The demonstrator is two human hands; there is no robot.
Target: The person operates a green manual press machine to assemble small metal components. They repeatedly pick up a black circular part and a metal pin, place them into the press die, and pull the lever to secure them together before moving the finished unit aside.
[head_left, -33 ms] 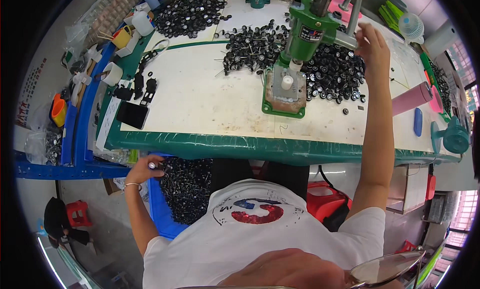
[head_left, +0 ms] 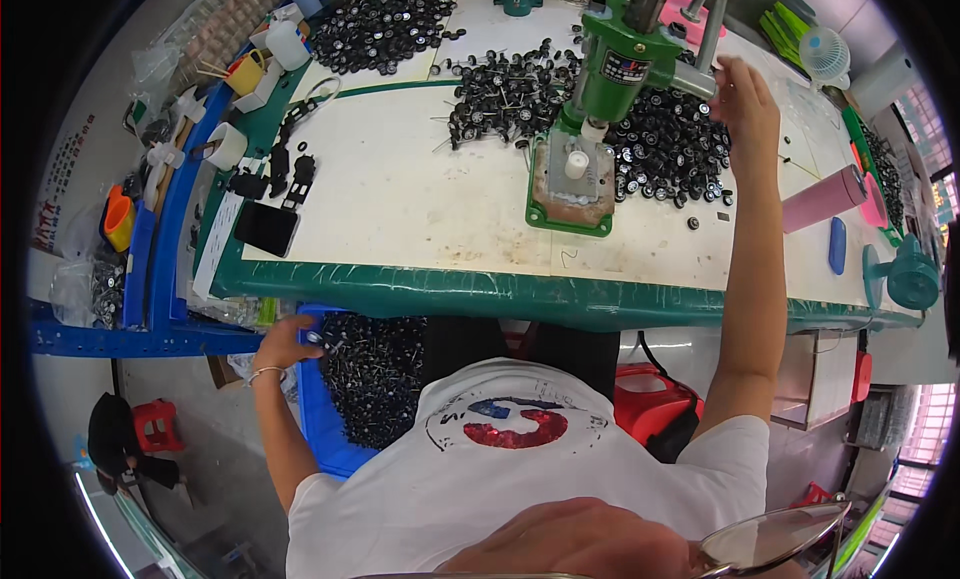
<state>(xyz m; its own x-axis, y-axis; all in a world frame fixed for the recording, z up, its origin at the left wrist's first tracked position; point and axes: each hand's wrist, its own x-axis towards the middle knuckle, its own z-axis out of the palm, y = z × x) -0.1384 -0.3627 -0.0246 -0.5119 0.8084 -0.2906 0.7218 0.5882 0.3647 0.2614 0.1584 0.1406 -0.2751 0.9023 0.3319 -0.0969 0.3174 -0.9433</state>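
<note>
My left hand (head_left: pixel 284 345) is over the left edge of a blue bin (head_left: pixel 318 419), fingers closed on a small black wheel (head_left: pixel 315 338) with a shiny centre. Many small black wheel parts (head_left: pixel 375 384) fill the bin beside my lap. On the table stands a green hand press (head_left: pixel 612 74) with a white round post (head_left: pixel 577 165) on its base plate; no part shows on the post. My right hand (head_left: pixel 748 109) is raised at the right of the press, fingers curled at the end of its grey handle shaft (head_left: pixel 692 82). Its grip is partly hidden.
Black wheels with pins (head_left: pixel 505 94) lie left of the press, more black wheels (head_left: pixel 670 149) right of it. Another heap (head_left: pixel 380 29) is farther back. A phone (head_left: pixel 266 229) lies at left; a pink tumbler (head_left: pixel 822 201) and small green fan (head_left: pixel 905 272) stand at right.
My left hand has turned slightly and lowered the wheel a little toward the bin. My right hand stays at the press handle, nearly unmoved.
</note>
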